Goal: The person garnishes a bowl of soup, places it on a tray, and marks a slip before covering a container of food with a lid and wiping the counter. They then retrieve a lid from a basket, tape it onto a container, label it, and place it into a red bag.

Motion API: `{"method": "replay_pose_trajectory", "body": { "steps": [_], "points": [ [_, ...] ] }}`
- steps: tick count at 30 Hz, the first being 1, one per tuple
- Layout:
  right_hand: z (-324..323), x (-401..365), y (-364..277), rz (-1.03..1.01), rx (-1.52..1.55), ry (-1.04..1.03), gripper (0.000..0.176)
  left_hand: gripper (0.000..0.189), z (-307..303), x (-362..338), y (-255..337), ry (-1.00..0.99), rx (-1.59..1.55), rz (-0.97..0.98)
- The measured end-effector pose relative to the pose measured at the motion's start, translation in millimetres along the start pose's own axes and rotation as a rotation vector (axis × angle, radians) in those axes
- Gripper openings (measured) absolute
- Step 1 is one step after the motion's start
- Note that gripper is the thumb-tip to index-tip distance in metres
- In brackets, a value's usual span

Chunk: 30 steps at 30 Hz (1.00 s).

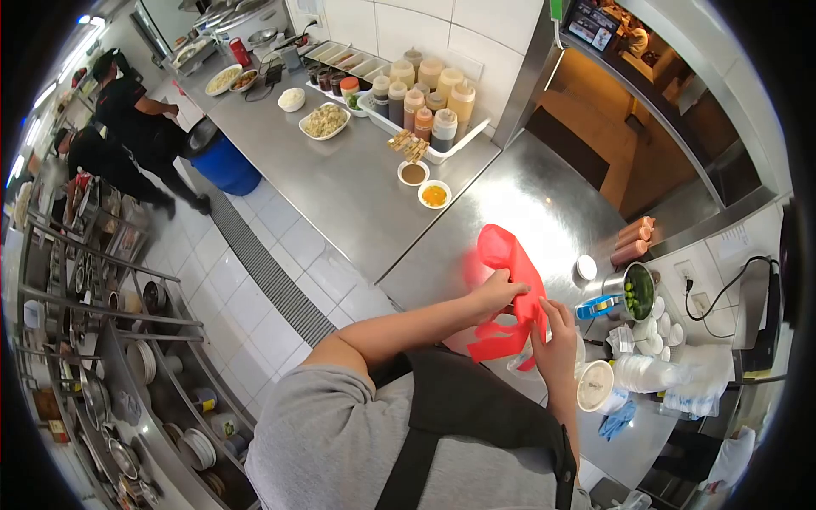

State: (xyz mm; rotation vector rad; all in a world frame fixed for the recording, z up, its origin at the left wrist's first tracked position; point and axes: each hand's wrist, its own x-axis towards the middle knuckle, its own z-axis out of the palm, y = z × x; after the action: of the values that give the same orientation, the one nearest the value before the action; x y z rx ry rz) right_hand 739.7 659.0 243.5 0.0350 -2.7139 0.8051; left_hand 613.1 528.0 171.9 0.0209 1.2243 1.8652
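A red plastic bag (514, 255) is stretched between my two hands above the steel counter (357, 200). My left hand (499, 291) pinches the bag near its middle, with the fingers closed on it. On the other side, my right hand (554, 327) grips the bag's right edge. Loose red folds hang below my hands, toward my body. Beneath the bag, beside my right hand, lies some clear plastic (524, 364), partly hidden.
Bowls of brown sauce (413, 173) and orange food (435, 195) stand ahead, near squeeze bottles (444, 129). At right are a metal pot (631, 291), a lidded tub (595, 385) and stacked cups (637, 371). Two people (140, 115) stand far left by a blue barrel (225, 166).
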Motion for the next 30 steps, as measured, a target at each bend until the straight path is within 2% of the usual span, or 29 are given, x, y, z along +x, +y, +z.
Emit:
{"method": "replay_pose_trajectory", "body": {
  "steps": [7, 9, 10, 12, 13, 15, 18, 21, 26, 30],
  "points": [
    [0, -4, 20, 0.084, -0.076, 0.103, 0.023, 0.023, -5, 22, -1, -0.132, 0.067, -0.209],
    [-2, -7, 24, 0.122, -0.083, 0.147, 0.019, 0.024, 6, 17, 6, -0.158, -0.221, -0.231],
    [-3, -9, 28, 0.205, -0.061, 0.135, 0.018, 0.025, 14, 6, 17, -0.169, -0.366, -0.242],
    [-4, -14, 40, 0.371, -0.014, 0.109, 0.015, 0.027, 27, -20, 47, -0.259, -0.441, -0.231],
    [-1, -18, 50, 0.449, 0.112, 0.146, 0.013, 0.029, 30, -27, 55, -0.303, -0.479, -0.227],
    [10, -25, 70, 0.6, 0.365, 0.218, 0.011, 0.027, 13, -3, 30, -0.366, -0.383, -0.204],
    [21, -26, 79, 0.648, 0.743, 0.333, 0.009, 0.022, 2, 5, -1, -0.355, -0.121, -0.06],
    [27, -31, 91, 0.659, 0.796, 0.192, 0.008, 0.015, 8, -12, -8, -0.343, 0.063, 0.116],
    [46, -38, 94, 0.658, 0.745, 0.309, 0.007, 0.019, 11, -21, -9, -0.286, 0.408, 0.426],
    [35, -33, 75, 0.575, 0.733, 0.344, 0.005, 0.029, -1, -8, -27, -0.126, 0.911, 0.587]
  ]
}}
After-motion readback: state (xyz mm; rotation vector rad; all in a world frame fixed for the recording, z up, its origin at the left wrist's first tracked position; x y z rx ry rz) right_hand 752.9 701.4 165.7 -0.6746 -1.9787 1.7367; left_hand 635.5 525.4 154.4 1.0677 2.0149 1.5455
